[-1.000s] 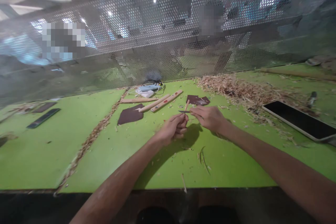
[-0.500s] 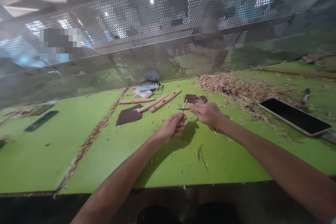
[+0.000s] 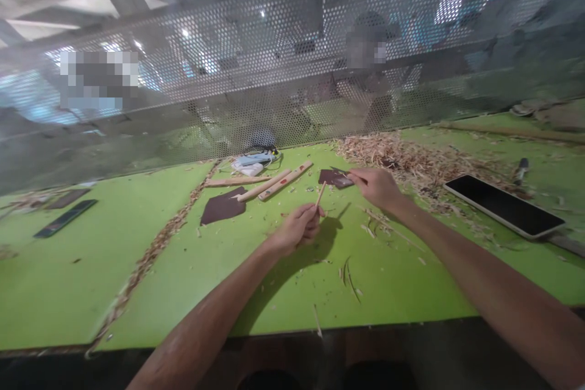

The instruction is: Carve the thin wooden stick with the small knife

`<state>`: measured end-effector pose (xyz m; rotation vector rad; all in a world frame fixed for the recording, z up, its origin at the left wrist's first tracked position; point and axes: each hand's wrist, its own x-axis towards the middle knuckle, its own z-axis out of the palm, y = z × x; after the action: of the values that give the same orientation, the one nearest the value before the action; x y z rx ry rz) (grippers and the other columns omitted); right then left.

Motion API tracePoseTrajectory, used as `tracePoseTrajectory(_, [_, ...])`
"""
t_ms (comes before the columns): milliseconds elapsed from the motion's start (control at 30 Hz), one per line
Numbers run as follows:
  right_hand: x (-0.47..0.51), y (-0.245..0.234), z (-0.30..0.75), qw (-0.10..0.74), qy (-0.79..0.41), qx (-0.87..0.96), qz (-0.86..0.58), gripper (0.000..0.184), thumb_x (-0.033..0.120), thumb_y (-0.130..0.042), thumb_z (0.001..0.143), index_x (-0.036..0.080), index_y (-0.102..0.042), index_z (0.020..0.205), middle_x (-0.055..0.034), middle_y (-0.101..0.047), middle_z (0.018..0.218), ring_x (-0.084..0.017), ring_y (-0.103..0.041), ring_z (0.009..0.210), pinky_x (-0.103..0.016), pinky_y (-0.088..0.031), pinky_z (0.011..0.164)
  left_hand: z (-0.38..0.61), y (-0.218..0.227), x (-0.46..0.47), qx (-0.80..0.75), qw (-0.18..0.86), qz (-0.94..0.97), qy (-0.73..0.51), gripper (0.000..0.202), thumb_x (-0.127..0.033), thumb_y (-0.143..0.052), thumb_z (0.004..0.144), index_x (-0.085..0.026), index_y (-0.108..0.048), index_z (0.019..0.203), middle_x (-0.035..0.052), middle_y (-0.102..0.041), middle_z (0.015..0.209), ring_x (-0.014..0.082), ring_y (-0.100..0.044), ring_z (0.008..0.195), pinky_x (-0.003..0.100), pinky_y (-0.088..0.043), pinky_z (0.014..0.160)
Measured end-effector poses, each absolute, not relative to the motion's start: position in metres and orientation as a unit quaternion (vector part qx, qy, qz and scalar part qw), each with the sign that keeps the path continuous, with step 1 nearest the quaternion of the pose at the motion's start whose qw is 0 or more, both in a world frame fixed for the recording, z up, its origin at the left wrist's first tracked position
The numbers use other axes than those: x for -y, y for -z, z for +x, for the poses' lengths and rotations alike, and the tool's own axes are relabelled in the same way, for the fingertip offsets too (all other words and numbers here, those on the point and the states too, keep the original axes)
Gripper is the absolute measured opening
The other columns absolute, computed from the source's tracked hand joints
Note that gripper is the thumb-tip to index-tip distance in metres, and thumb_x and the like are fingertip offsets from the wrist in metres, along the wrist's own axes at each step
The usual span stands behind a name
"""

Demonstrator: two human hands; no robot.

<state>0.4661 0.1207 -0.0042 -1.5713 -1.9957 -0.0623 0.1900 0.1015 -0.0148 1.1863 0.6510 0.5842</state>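
My left hand (image 3: 299, 226) is closed round a thin wooden stick (image 3: 320, 194) that points up and away over the green table (image 3: 91, 280). My right hand (image 3: 377, 186) is closed on a small knife, its dark blade (image 3: 340, 172) sticking out to the left over a dark brown piece of sandpaper (image 3: 335, 178). The two hands are apart, the right one farther back.
Two longer wooden sticks (image 3: 278, 181) and another dark sheet (image 3: 222, 206) lie behind my left hand. A heap of wood shavings (image 3: 411, 158) spreads at the back right. A phone (image 3: 503, 204) lies right, a dark flat bar (image 3: 64, 218) left. A perforated metal screen (image 3: 274, 73) backs the table.
My right hand with the knife has moved away from the stick, back and to the right, to the brown sandpaper. My left hand still holds the stick in about the same place.
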Motion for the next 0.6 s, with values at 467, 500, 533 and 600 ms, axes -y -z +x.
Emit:
tracePoseTrajectory(467, [-0.106, 0.015, 0.428, 0.266, 0.108, 0.825, -0.487, 0.041, 0.032, -0.048, 0.112, 0.021, -0.082, 0.130, -0.0109, -0.084, 0.103, -0.021, -0.073, 0.076, -0.032, -0.046, 0.055, 0.194, 0.013, -0.098, -0.319, 0.736, 0.537, -0.261, 0.026, -0.041, -0.051, 0.109, -0.020, -0.050, 0.095, -0.0103, -0.026, 0.068, 0.0045, -0.018, 0.047, 0.014, -0.014, 0.042])
tracePoseTrajectory(500, [-0.106, 0.015, 0.429, 0.263, 0.106, 0.825, -0.489, 0.041, 0.033, -0.048, 0.112, 0.021, -0.082, 0.130, -0.0108, -0.084, 0.102, -0.021, -0.072, 0.075, -0.032, -0.046, 0.054, 0.194, 0.013, -0.098, -0.319, 0.734, 0.539, -0.262, 0.025, -0.040, -0.049, 0.110, -0.020, -0.050, 0.094, -0.0102, -0.026, 0.068, 0.0045, -0.019, 0.047, 0.014, -0.014, 0.042])
tracePoseTrajectory(533, [-0.106, 0.014, 0.429, 0.258, 0.101, 0.826, -0.492, 0.041, 0.033, -0.047, 0.112, 0.022, -0.082, 0.130, -0.0107, -0.084, 0.102, -0.020, -0.071, 0.073, -0.032, -0.045, 0.054, 0.194, 0.013, -0.098, -0.317, 0.733, 0.541, -0.264, 0.025, -0.039, -0.048, 0.110, -0.020, -0.050, 0.094, -0.0101, -0.027, 0.068, 0.0045, -0.019, 0.047, 0.014, -0.013, 0.042])
tracePoseTrajectory(600, [-0.107, 0.014, 0.429, 0.250, 0.090, 0.827, -0.496, 0.042, 0.033, -0.045, 0.112, 0.023, -0.082, 0.130, -0.0102, -0.084, 0.101, -0.020, -0.070, 0.070, -0.031, -0.044, 0.053, 0.194, 0.013, -0.098, -0.314, 0.731, 0.545, -0.266, 0.025, -0.038, -0.047, 0.110, -0.019, -0.050, 0.094, -0.0099, -0.027, 0.069, 0.0044, -0.021, 0.048, 0.014, -0.014, 0.042])
